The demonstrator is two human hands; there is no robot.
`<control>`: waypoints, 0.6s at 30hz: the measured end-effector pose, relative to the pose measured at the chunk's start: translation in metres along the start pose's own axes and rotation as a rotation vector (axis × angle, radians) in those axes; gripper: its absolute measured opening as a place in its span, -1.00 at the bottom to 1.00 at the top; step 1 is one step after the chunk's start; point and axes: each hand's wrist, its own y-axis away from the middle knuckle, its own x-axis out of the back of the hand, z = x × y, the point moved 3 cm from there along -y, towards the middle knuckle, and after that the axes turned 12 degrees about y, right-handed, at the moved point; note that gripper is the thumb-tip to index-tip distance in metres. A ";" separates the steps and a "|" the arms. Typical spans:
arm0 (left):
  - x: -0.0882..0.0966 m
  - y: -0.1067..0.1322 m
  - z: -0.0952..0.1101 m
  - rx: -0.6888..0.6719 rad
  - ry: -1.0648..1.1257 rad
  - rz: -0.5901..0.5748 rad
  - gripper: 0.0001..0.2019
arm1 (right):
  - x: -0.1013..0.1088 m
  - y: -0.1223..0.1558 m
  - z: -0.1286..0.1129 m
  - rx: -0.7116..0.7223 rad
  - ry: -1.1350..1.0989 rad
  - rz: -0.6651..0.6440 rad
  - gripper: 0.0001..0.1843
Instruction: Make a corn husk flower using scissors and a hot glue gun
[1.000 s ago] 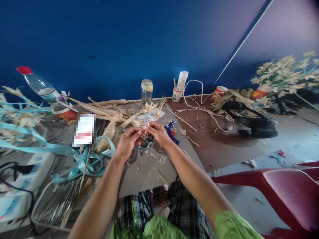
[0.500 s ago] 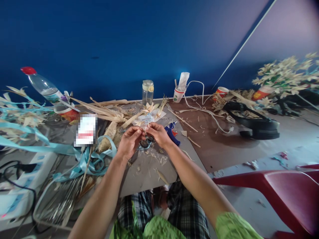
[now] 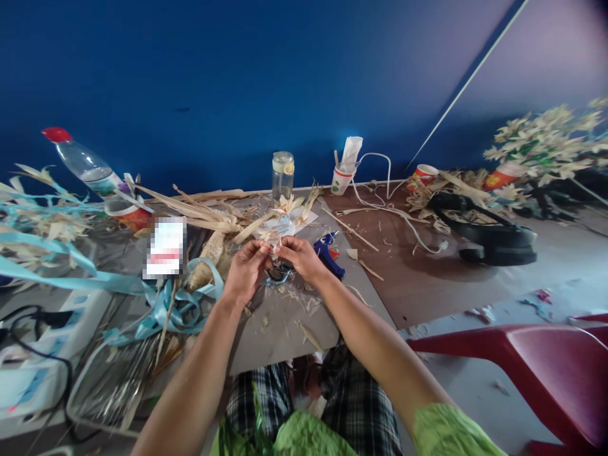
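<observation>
My left hand (image 3: pixel 247 269) and my right hand (image 3: pixel 300 256) meet over the middle of the table, fingertips pinched almost together. Between them is a small pale piece (image 3: pixel 275 244), perhaps dried husk, mostly covered by the fingers. Just beyond lies a cream husk flower (image 3: pixel 287 206) by a white sheet (image 3: pixel 306 220). Dark ring-shaped handles (image 3: pixel 277 273), seemingly of scissors, show below the hands, partly hidden. To the right of my right hand rests a blue glue gun (image 3: pixel 329 253). A bundle of dried husks (image 3: pixel 216 220) lies beyond my left hand.
Light blue ribbon (image 3: pixel 178 310), a phone (image 3: pixel 166 248) and a power strip (image 3: pixel 47 354) are at left. A clear bottle (image 3: pixel 282 177) and a paper cup (image 3: pixel 342 179) stand near the wall. A black strapped object (image 3: pixel 498 244) lies right, above a red chair (image 3: pixel 546 367).
My fingertips have shifted very slightly, still pinched together over the same spot. The view has moved a little; the things on the table stay put.
</observation>
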 end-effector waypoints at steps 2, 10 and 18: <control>0.002 0.000 0.000 0.011 -0.087 -0.001 -0.76 | 0.002 -0.001 0.001 -0.013 -0.023 0.021 -0.54; -0.004 0.005 0.000 0.038 -0.153 -0.087 -0.85 | 0.006 -0.004 0.009 -0.055 -0.060 0.028 -0.57; 0.001 0.007 0.002 0.057 -0.242 -0.116 -0.82 | 0.008 -0.006 0.012 -0.063 -0.053 0.031 -0.57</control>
